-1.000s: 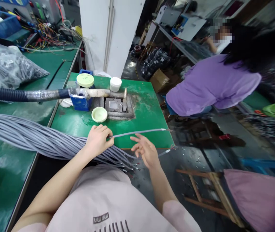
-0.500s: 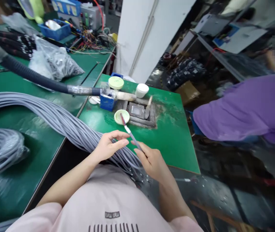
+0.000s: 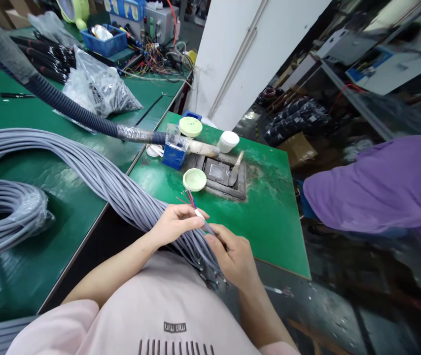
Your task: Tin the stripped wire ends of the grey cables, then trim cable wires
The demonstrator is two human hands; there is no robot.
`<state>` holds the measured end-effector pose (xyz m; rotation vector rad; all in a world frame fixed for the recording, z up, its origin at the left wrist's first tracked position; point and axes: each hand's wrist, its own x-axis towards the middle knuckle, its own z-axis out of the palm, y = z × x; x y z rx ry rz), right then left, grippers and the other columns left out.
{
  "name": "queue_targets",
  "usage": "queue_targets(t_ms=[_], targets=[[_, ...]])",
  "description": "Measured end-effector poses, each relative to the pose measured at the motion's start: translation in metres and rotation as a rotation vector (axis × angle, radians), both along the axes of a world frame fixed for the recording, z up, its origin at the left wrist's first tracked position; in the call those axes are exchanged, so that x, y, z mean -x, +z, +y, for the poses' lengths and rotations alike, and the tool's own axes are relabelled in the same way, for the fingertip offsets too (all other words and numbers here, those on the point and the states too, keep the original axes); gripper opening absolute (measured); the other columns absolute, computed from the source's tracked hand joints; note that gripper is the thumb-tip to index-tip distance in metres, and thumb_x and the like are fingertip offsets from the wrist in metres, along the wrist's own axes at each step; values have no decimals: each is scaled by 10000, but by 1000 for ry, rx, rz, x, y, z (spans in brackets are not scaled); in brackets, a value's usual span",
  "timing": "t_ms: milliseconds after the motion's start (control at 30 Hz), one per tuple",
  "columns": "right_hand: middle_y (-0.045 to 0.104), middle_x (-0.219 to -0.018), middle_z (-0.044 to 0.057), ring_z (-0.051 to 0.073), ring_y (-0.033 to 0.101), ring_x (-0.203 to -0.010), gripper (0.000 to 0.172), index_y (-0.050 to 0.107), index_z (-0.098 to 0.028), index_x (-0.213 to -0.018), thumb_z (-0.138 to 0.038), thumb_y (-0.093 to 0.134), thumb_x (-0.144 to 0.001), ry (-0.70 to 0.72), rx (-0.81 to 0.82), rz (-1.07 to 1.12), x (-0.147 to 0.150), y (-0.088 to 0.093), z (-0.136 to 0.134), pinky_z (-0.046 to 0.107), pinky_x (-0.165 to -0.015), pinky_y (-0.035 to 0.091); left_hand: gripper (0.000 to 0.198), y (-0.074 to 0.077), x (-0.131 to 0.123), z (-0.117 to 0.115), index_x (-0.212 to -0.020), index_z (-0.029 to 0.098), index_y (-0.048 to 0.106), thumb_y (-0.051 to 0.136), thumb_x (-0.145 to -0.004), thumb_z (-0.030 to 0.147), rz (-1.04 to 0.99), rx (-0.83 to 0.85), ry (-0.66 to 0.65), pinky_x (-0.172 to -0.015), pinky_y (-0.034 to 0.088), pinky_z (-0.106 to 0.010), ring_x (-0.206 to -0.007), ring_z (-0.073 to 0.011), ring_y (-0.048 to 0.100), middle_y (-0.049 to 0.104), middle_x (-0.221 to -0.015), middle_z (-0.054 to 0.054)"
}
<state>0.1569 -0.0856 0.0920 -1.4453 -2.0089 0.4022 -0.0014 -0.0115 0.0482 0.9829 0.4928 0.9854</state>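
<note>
Holding a grey cable (image 3: 209,228) near its tip in the right hand (image 3: 235,251), with thumb and fingers wrapped snugly about the jacket. Pinching the same cable at the white sleeve (image 3: 199,213) with the left hand (image 3: 175,224), with only a narrow gap between thumb and fingers, just ahead of the right-hand grip. Pointing the thin wires (image 3: 188,198), red and bluish and fanned loosely, away from the body and toward a pale green dish (image 3: 194,180). Working above a thick bundle of grey cables (image 3: 118,190), stretched in from the left and passing beneath the left hand, with loose ends below both hands too small to make out.

Facing a green board (image 3: 273,217), with a metal plate (image 3: 218,172) in a dark frame just beyond the dish and a flat tool (image 3: 235,170) leaning across the plate's right side. Having near that frame a white tub (image 3: 228,140), a blue box (image 3: 173,156) and a ribbed hose (image 3: 88,117), with a pale nozzle (image 3: 203,148) at its end. Sitting left of all this, a coil of grey cable (image 3: 11,190) and a clear bag (image 3: 103,88). Seen well off to the right, a person in purple (image 3: 376,185)
</note>
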Motion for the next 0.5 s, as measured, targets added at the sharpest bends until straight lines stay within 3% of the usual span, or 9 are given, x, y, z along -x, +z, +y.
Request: queue_targets(t_ms=[100, 267, 500], targets=[[731, -821, 18, 124, 654, -635, 245, 656, -196, -1017, -285, 440, -943, -18, 15, 16, -1, 1, 0, 195, -563, 456, 285, -3, 3, 4, -757, 141, 713, 815, -638, 380, -56, 32, 60, -709, 499, -254, -727, -144, 646, 723, -808, -55], [735, -821, 21, 118, 639, -595, 249, 664, -185, -995, -286, 442, -943, -14, 17, 16, -3, 1, 1, 197, -559, 461, 310, -4, 4, 12, -723, 144, 674, 821, -633, 402, -137, 124, 173, -627, 451, -219, -594, -92, 575, 656, -627, -5], [739, -852, 26, 127, 681, -693, 234, 647, -183, -994, -262, 431, -949, 28, 6, -10, -3, -2, 2, 191, -594, 462, 305, -3, 3, 15, -695, 147, 693, 860, -574, 372, -164, 144, 175, -648, 471, -214, -610, -80, 587, 678, -672, -3]])
